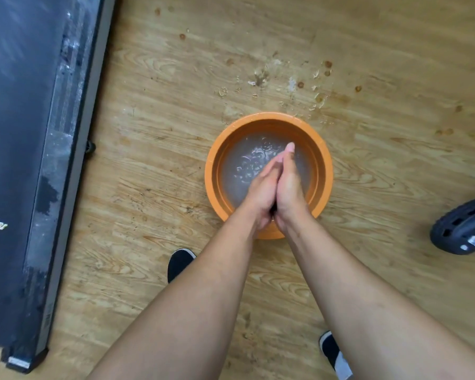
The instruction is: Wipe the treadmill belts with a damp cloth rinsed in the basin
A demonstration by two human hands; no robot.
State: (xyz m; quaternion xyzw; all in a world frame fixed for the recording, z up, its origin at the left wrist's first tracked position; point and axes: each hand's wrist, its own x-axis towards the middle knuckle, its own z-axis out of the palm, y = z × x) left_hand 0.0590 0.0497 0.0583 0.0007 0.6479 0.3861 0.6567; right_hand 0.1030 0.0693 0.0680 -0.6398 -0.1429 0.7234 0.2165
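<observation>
Left hand (259, 190) and right hand (288, 187) pressed palm to palm; what lies between them is hidden. Only a dark sliver (272, 209) shows at the heels, possibly cloth. Wrists cover the near rim of the basin (211, 165). Treadmill (25, 133) cut off by the left and far edges; its white lettering clipped, too blurred to read. Dark shoe (461, 229) cut by the right edge. Near-right shoe (331, 349) cut by the bottom edge; near-left shoe (180, 261) partly behind the forearm.

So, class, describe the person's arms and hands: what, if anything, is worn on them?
The left hand and right hand wear no gloves, and no ring, watch or bracelet shows. Both arms are bare as far as the picture reaches, with no sleeves in view.
</observation>
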